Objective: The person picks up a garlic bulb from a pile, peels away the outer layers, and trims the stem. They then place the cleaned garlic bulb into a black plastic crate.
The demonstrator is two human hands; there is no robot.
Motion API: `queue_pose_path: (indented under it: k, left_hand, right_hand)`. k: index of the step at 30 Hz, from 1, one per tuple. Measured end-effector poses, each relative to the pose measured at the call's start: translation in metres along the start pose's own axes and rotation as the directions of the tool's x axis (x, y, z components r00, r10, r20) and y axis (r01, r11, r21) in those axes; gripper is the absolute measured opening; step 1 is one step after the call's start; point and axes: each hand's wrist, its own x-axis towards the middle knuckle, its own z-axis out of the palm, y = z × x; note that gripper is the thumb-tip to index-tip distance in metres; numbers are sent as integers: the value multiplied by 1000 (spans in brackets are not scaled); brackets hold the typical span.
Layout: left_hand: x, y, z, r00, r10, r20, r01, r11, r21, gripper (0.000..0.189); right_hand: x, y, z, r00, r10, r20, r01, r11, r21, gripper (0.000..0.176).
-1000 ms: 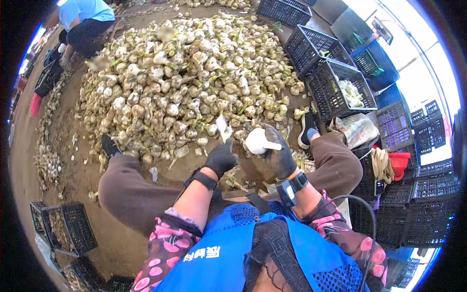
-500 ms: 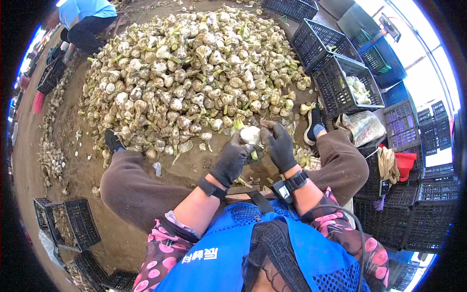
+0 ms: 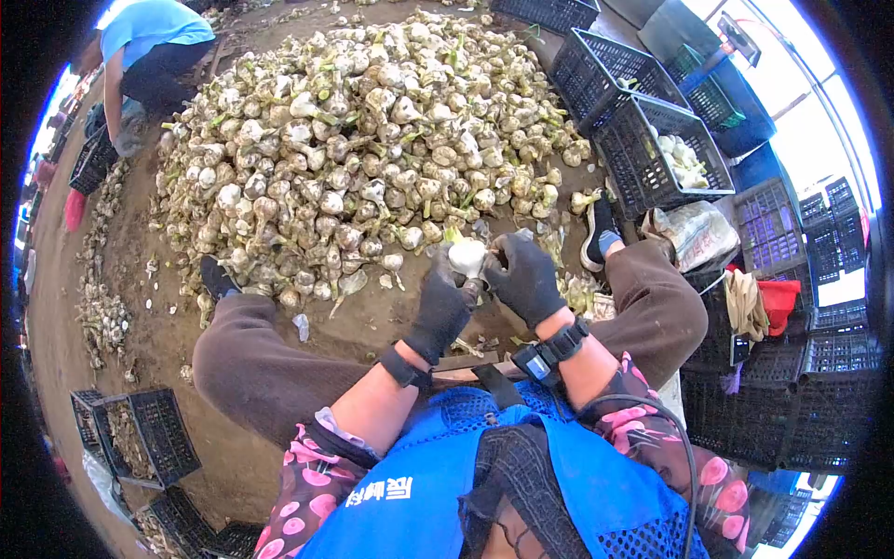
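A peeled white garlic bulb (image 3: 467, 256) sits in my left hand (image 3: 443, 306), which wears a dark grey work glove and has its fingers closed round it. A bit of green stem shows at the bulb's upper edge. My right hand (image 3: 526, 282), gloved likewise, is close against the bulb's right side with its fingers bent together. Whatever is between those fingertips is too small to make out. Just beyond both hands, a large heap of untrimmed garlic bulbs (image 3: 363, 149) with soil and stalks on them covers the ground.
Black plastic crates stand at the right; one crate (image 3: 626, 177) contains peeled garlic bulbs (image 3: 683, 160). A white sack (image 3: 694, 238) lies by my right knee. Tan gloves (image 3: 745, 303) and a red cloth (image 3: 778, 303) hang on stacked crates. Another person (image 3: 158, 42) bends at the far left.
The garlic bulb has been turned in my left hand and its lower green end is hidden now. My right fingers have shifted slightly left and down. The other person's arm has reached lower.
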Motion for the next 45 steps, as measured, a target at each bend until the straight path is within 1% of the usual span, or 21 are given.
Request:
queue_pose_path:
  k: [4,9,11,12,13,15,16,18,19,20,21,22,23,25,26,28,29,30,38,40,45]
  left_hand:
    - [0,3,-8,994,-21,104,37,988,-153,54]
    - [4,-24,-12,948,-131,290,249,873,-419,55]
    - [4,-15,-18,815,-106,569,363,859,-360,53]
    - [-6,-8,-10,839,7,544,297,832,-469,49]
    - [-7,-9,-10,834,5,552,299,835,-461,49]
    - [-9,-14,-7,823,138,551,99,920,-379,46]
    - [-6,-6,-11,813,30,582,246,887,-390,45]
    - [-1,-13,-12,845,61,532,143,932,-334,43]
    - [2,-14,-15,867,101,487,35,964,-262,42]
    - [0,-2,-14,882,147,447,-43,971,-234,35]
    - [3,-4,-14,883,149,445,-46,971,-234,35]
    - [5,-5,-12,891,213,400,-172,976,-134,35]
    - [5,-6,-9,889,278,363,-287,957,-30,35]
    - [7,-7,-5,887,286,362,-272,958,-91,38]
    - [9,-7,-4,882,329,338,-357,934,25,36]
    - [12,-6,-4,834,461,303,-527,828,192,41]
    - [13,-8,-4,833,463,303,-530,826,192,41]
    - [13,-9,-4,832,473,290,-534,824,189,45]
    - [8,-3,-1,907,337,254,-366,927,76,61]
    - [15,-3,-2,796,555,243,-606,734,307,61]
    - [11,5,-3,850,463,251,-512,837,193,57]
  right_hand:
    - [4,15,3,981,193,16,-193,962,195,26]
    - [3,36,11,971,236,23,-237,960,150,23]
    - [10,44,16,975,211,-72,-211,977,11,22]
    - [12,57,21,972,218,-85,-222,975,-34,21]
    - [13,64,21,968,208,-144,-210,978,-1,21]
    - [13,77,26,918,341,-204,-317,938,142,25]
    - [8,86,30,919,342,-195,-319,937,140,25]
    - [1,106,36,967,104,-233,-75,989,130,27]
    - [2,105,30,967,101,-234,-71,988,135,27]
    - [1,102,20,959,263,107,-265,964,4,26]
    - [-2,101,12,804,434,406,-392,901,-188,27]
    - [-6,97,16,747,509,427,-622,762,180,28]
    - [-13,95,15,744,514,427,-625,761,175,28]
    - [-23,82,10,871,385,305,-490,711,504,29]
    - [-29,87,12,957,171,235,-270,823,499,29]
    - [-34,73,2,963,139,230,-248,792,558,29]
    - [-33,57,-7,969,102,225,-222,757,614,31]
    - [-26,26,-26,908,234,348,-417,585,695,30]
    - [-28,23,-38,984,36,176,-142,753,642,35]
    - [-29,24,-33,957,221,186,-261,389,884,38]
    - [-25,11,-46,957,191,216,-287,538,793,34]
